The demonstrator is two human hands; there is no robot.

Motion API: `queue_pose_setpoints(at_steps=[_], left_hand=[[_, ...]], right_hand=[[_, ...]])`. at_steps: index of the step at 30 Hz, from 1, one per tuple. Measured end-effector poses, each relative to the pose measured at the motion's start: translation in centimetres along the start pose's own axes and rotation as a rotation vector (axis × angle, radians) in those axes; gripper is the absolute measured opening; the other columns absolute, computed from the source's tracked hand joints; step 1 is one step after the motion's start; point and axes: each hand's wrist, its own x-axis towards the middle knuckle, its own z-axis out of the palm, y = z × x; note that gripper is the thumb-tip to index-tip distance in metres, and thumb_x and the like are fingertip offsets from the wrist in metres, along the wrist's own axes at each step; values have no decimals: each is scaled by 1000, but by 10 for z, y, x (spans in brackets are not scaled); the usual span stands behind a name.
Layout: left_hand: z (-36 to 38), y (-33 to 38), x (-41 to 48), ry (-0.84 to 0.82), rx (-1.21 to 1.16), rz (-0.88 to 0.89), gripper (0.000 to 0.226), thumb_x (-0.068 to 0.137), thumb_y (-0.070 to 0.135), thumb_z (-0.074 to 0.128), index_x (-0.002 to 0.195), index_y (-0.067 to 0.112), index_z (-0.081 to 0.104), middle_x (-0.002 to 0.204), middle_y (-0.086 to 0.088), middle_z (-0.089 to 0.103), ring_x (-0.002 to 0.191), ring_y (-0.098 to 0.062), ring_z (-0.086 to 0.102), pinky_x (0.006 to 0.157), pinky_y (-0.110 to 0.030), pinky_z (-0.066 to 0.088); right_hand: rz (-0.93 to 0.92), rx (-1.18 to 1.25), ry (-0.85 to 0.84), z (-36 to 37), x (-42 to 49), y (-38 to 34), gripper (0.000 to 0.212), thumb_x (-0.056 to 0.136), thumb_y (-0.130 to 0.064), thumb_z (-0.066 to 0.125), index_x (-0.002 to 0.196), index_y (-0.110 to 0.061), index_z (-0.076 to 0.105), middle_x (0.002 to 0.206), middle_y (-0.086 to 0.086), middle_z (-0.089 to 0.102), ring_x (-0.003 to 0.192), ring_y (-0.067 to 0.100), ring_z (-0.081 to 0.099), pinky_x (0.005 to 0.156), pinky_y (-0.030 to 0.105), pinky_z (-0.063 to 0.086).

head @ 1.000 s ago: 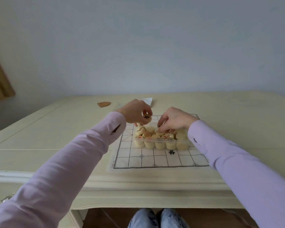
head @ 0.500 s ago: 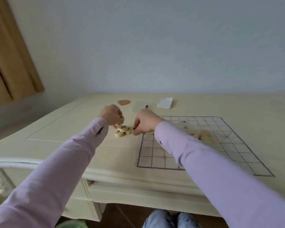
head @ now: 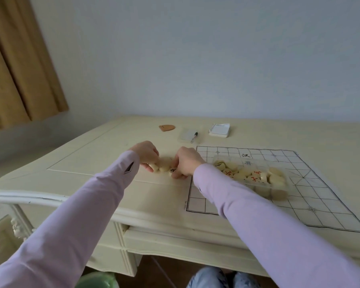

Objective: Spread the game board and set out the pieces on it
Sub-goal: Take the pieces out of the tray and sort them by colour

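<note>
A thin white game board (head: pixel 312 196) with a black grid lies spread on the cream table, right of centre. On it stands a clear plastic box (head: pixel 279 191) holding several cream round pieces with red and black marks. Left of the board, a small pile of cream pieces (head: pixel 164 164) lies on the bare table. My left hand (head: pixel 147 153) curls its fingers round pieces at the pile's left side. My right hand (head: pixel 186 162) pinches a black-marked piece (head: pixel 172 169) at the pile's right side.
At the back of the table lie a brown half-round object (head: pixel 166 127), a clear lid with a pen on it (head: pixel 190 135) and a small spiral notepad (head: pixel 219 129). A tan curtain (head: pixel 19 65) hangs at the left. The table's front edge (head: pixel 133 213) runs near my knees.
Both hands left the box on the board and carried pieces to the table left of it. My view swung left, so the board now sits at the right.
</note>
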Motion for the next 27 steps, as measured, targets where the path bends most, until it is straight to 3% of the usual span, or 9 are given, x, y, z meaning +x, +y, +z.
queue_pose_setpoints(at_steps=[2,7,12,14,16,17,18,21,27], left_hand=[[-6,2,-5,-49,-32,1,21,83,10,67,104,10,63,90,-3,67,71,-17,70,85,-25,53],[-11,0,-4,-89,51,19,46,79,8,70,122,14,58,94,3,66,83,-13,70,98,-25,46],[-3,-4,-5,20,171,23,41,74,13,73,114,11,64,102,-7,72,88,-16,66,86,-26,45],[1,-4,-5,44,172,32,52,72,17,77,121,13,59,102,-6,70,87,-15,60,82,-25,42],[3,-2,-6,54,172,27,64,71,23,80,128,16,51,103,-3,69,87,-15,60,83,-25,42],[5,0,-6,44,188,22,64,72,24,79,128,15,51,105,-4,69,81,-15,62,83,-25,42],[5,2,-8,34,214,17,60,73,25,79,125,14,52,108,-5,68,73,-15,64,82,-26,43],[5,9,-11,8,277,14,40,76,25,77,109,13,58,106,-7,63,62,-16,65,80,-29,47],[9,26,-20,34,495,13,33,80,13,69,110,2,64,92,-11,68,74,-25,60,72,-29,48]], right_hand=[[11,27,13,3,2,0,30,72,1,71,102,-2,68,93,14,69,74,27,68,77,33,59],[13,39,70,1,2,0,10,75,-2,66,85,-5,63,84,11,60,79,26,59,64,26,46],[3,107,33,-10,-6,9,33,75,-10,76,107,-4,69,108,12,68,101,27,64,86,31,53],[-7,96,25,-18,-11,11,39,76,-11,75,111,3,66,117,18,65,109,29,62,92,37,52],[-17,99,20,-29,-17,16,41,77,-5,71,115,7,61,119,23,62,106,32,63,95,40,50],[-17,104,22,-36,-20,20,40,77,-1,69,115,8,61,116,24,64,79,20,62,92,39,52],[-13,117,18,-42,-22,23,38,78,1,68,114,8,61,109,24,67,75,7,45,84,35,55],[21,171,11,-64,-35,37,33,78,0,70,110,-2,63,86,14,67,60,19,57,58,21,50],[52,183,67,-97,-54,74,34,80,0,70,113,0,62,93,15,67,72,24,65,79,31,58]])
